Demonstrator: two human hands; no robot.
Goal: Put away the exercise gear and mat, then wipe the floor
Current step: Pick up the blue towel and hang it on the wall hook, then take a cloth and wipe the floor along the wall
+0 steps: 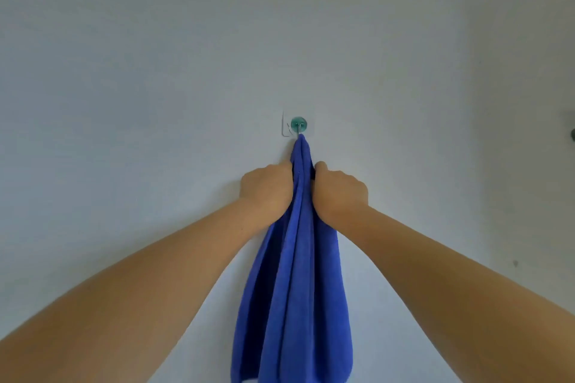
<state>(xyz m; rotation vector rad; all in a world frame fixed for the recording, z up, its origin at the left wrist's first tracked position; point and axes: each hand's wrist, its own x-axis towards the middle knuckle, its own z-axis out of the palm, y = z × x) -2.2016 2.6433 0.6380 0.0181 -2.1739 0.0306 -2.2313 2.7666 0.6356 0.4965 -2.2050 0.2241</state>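
Observation:
A blue cloth (pixel 295 289) hangs in long folds from a small green adhesive hook (pixel 299 125) on a white wall (pixel 155 71). Its top corner is caught on the hook's metal prong. My left hand (pixel 267 188) grips the cloth from the left side, just below the hook. My right hand (pixel 340 193) grips it from the right at the same height. Both fists are closed with the cloth pinched between them. The cloth's lower end runs out of the bottom of the frame.
The wall fills the whole view. A second dark green object (pixel 572 135), perhaps another hook, shows at the far right edge. A small dark mark (pixel 515 263) sits on the wall at the lower right.

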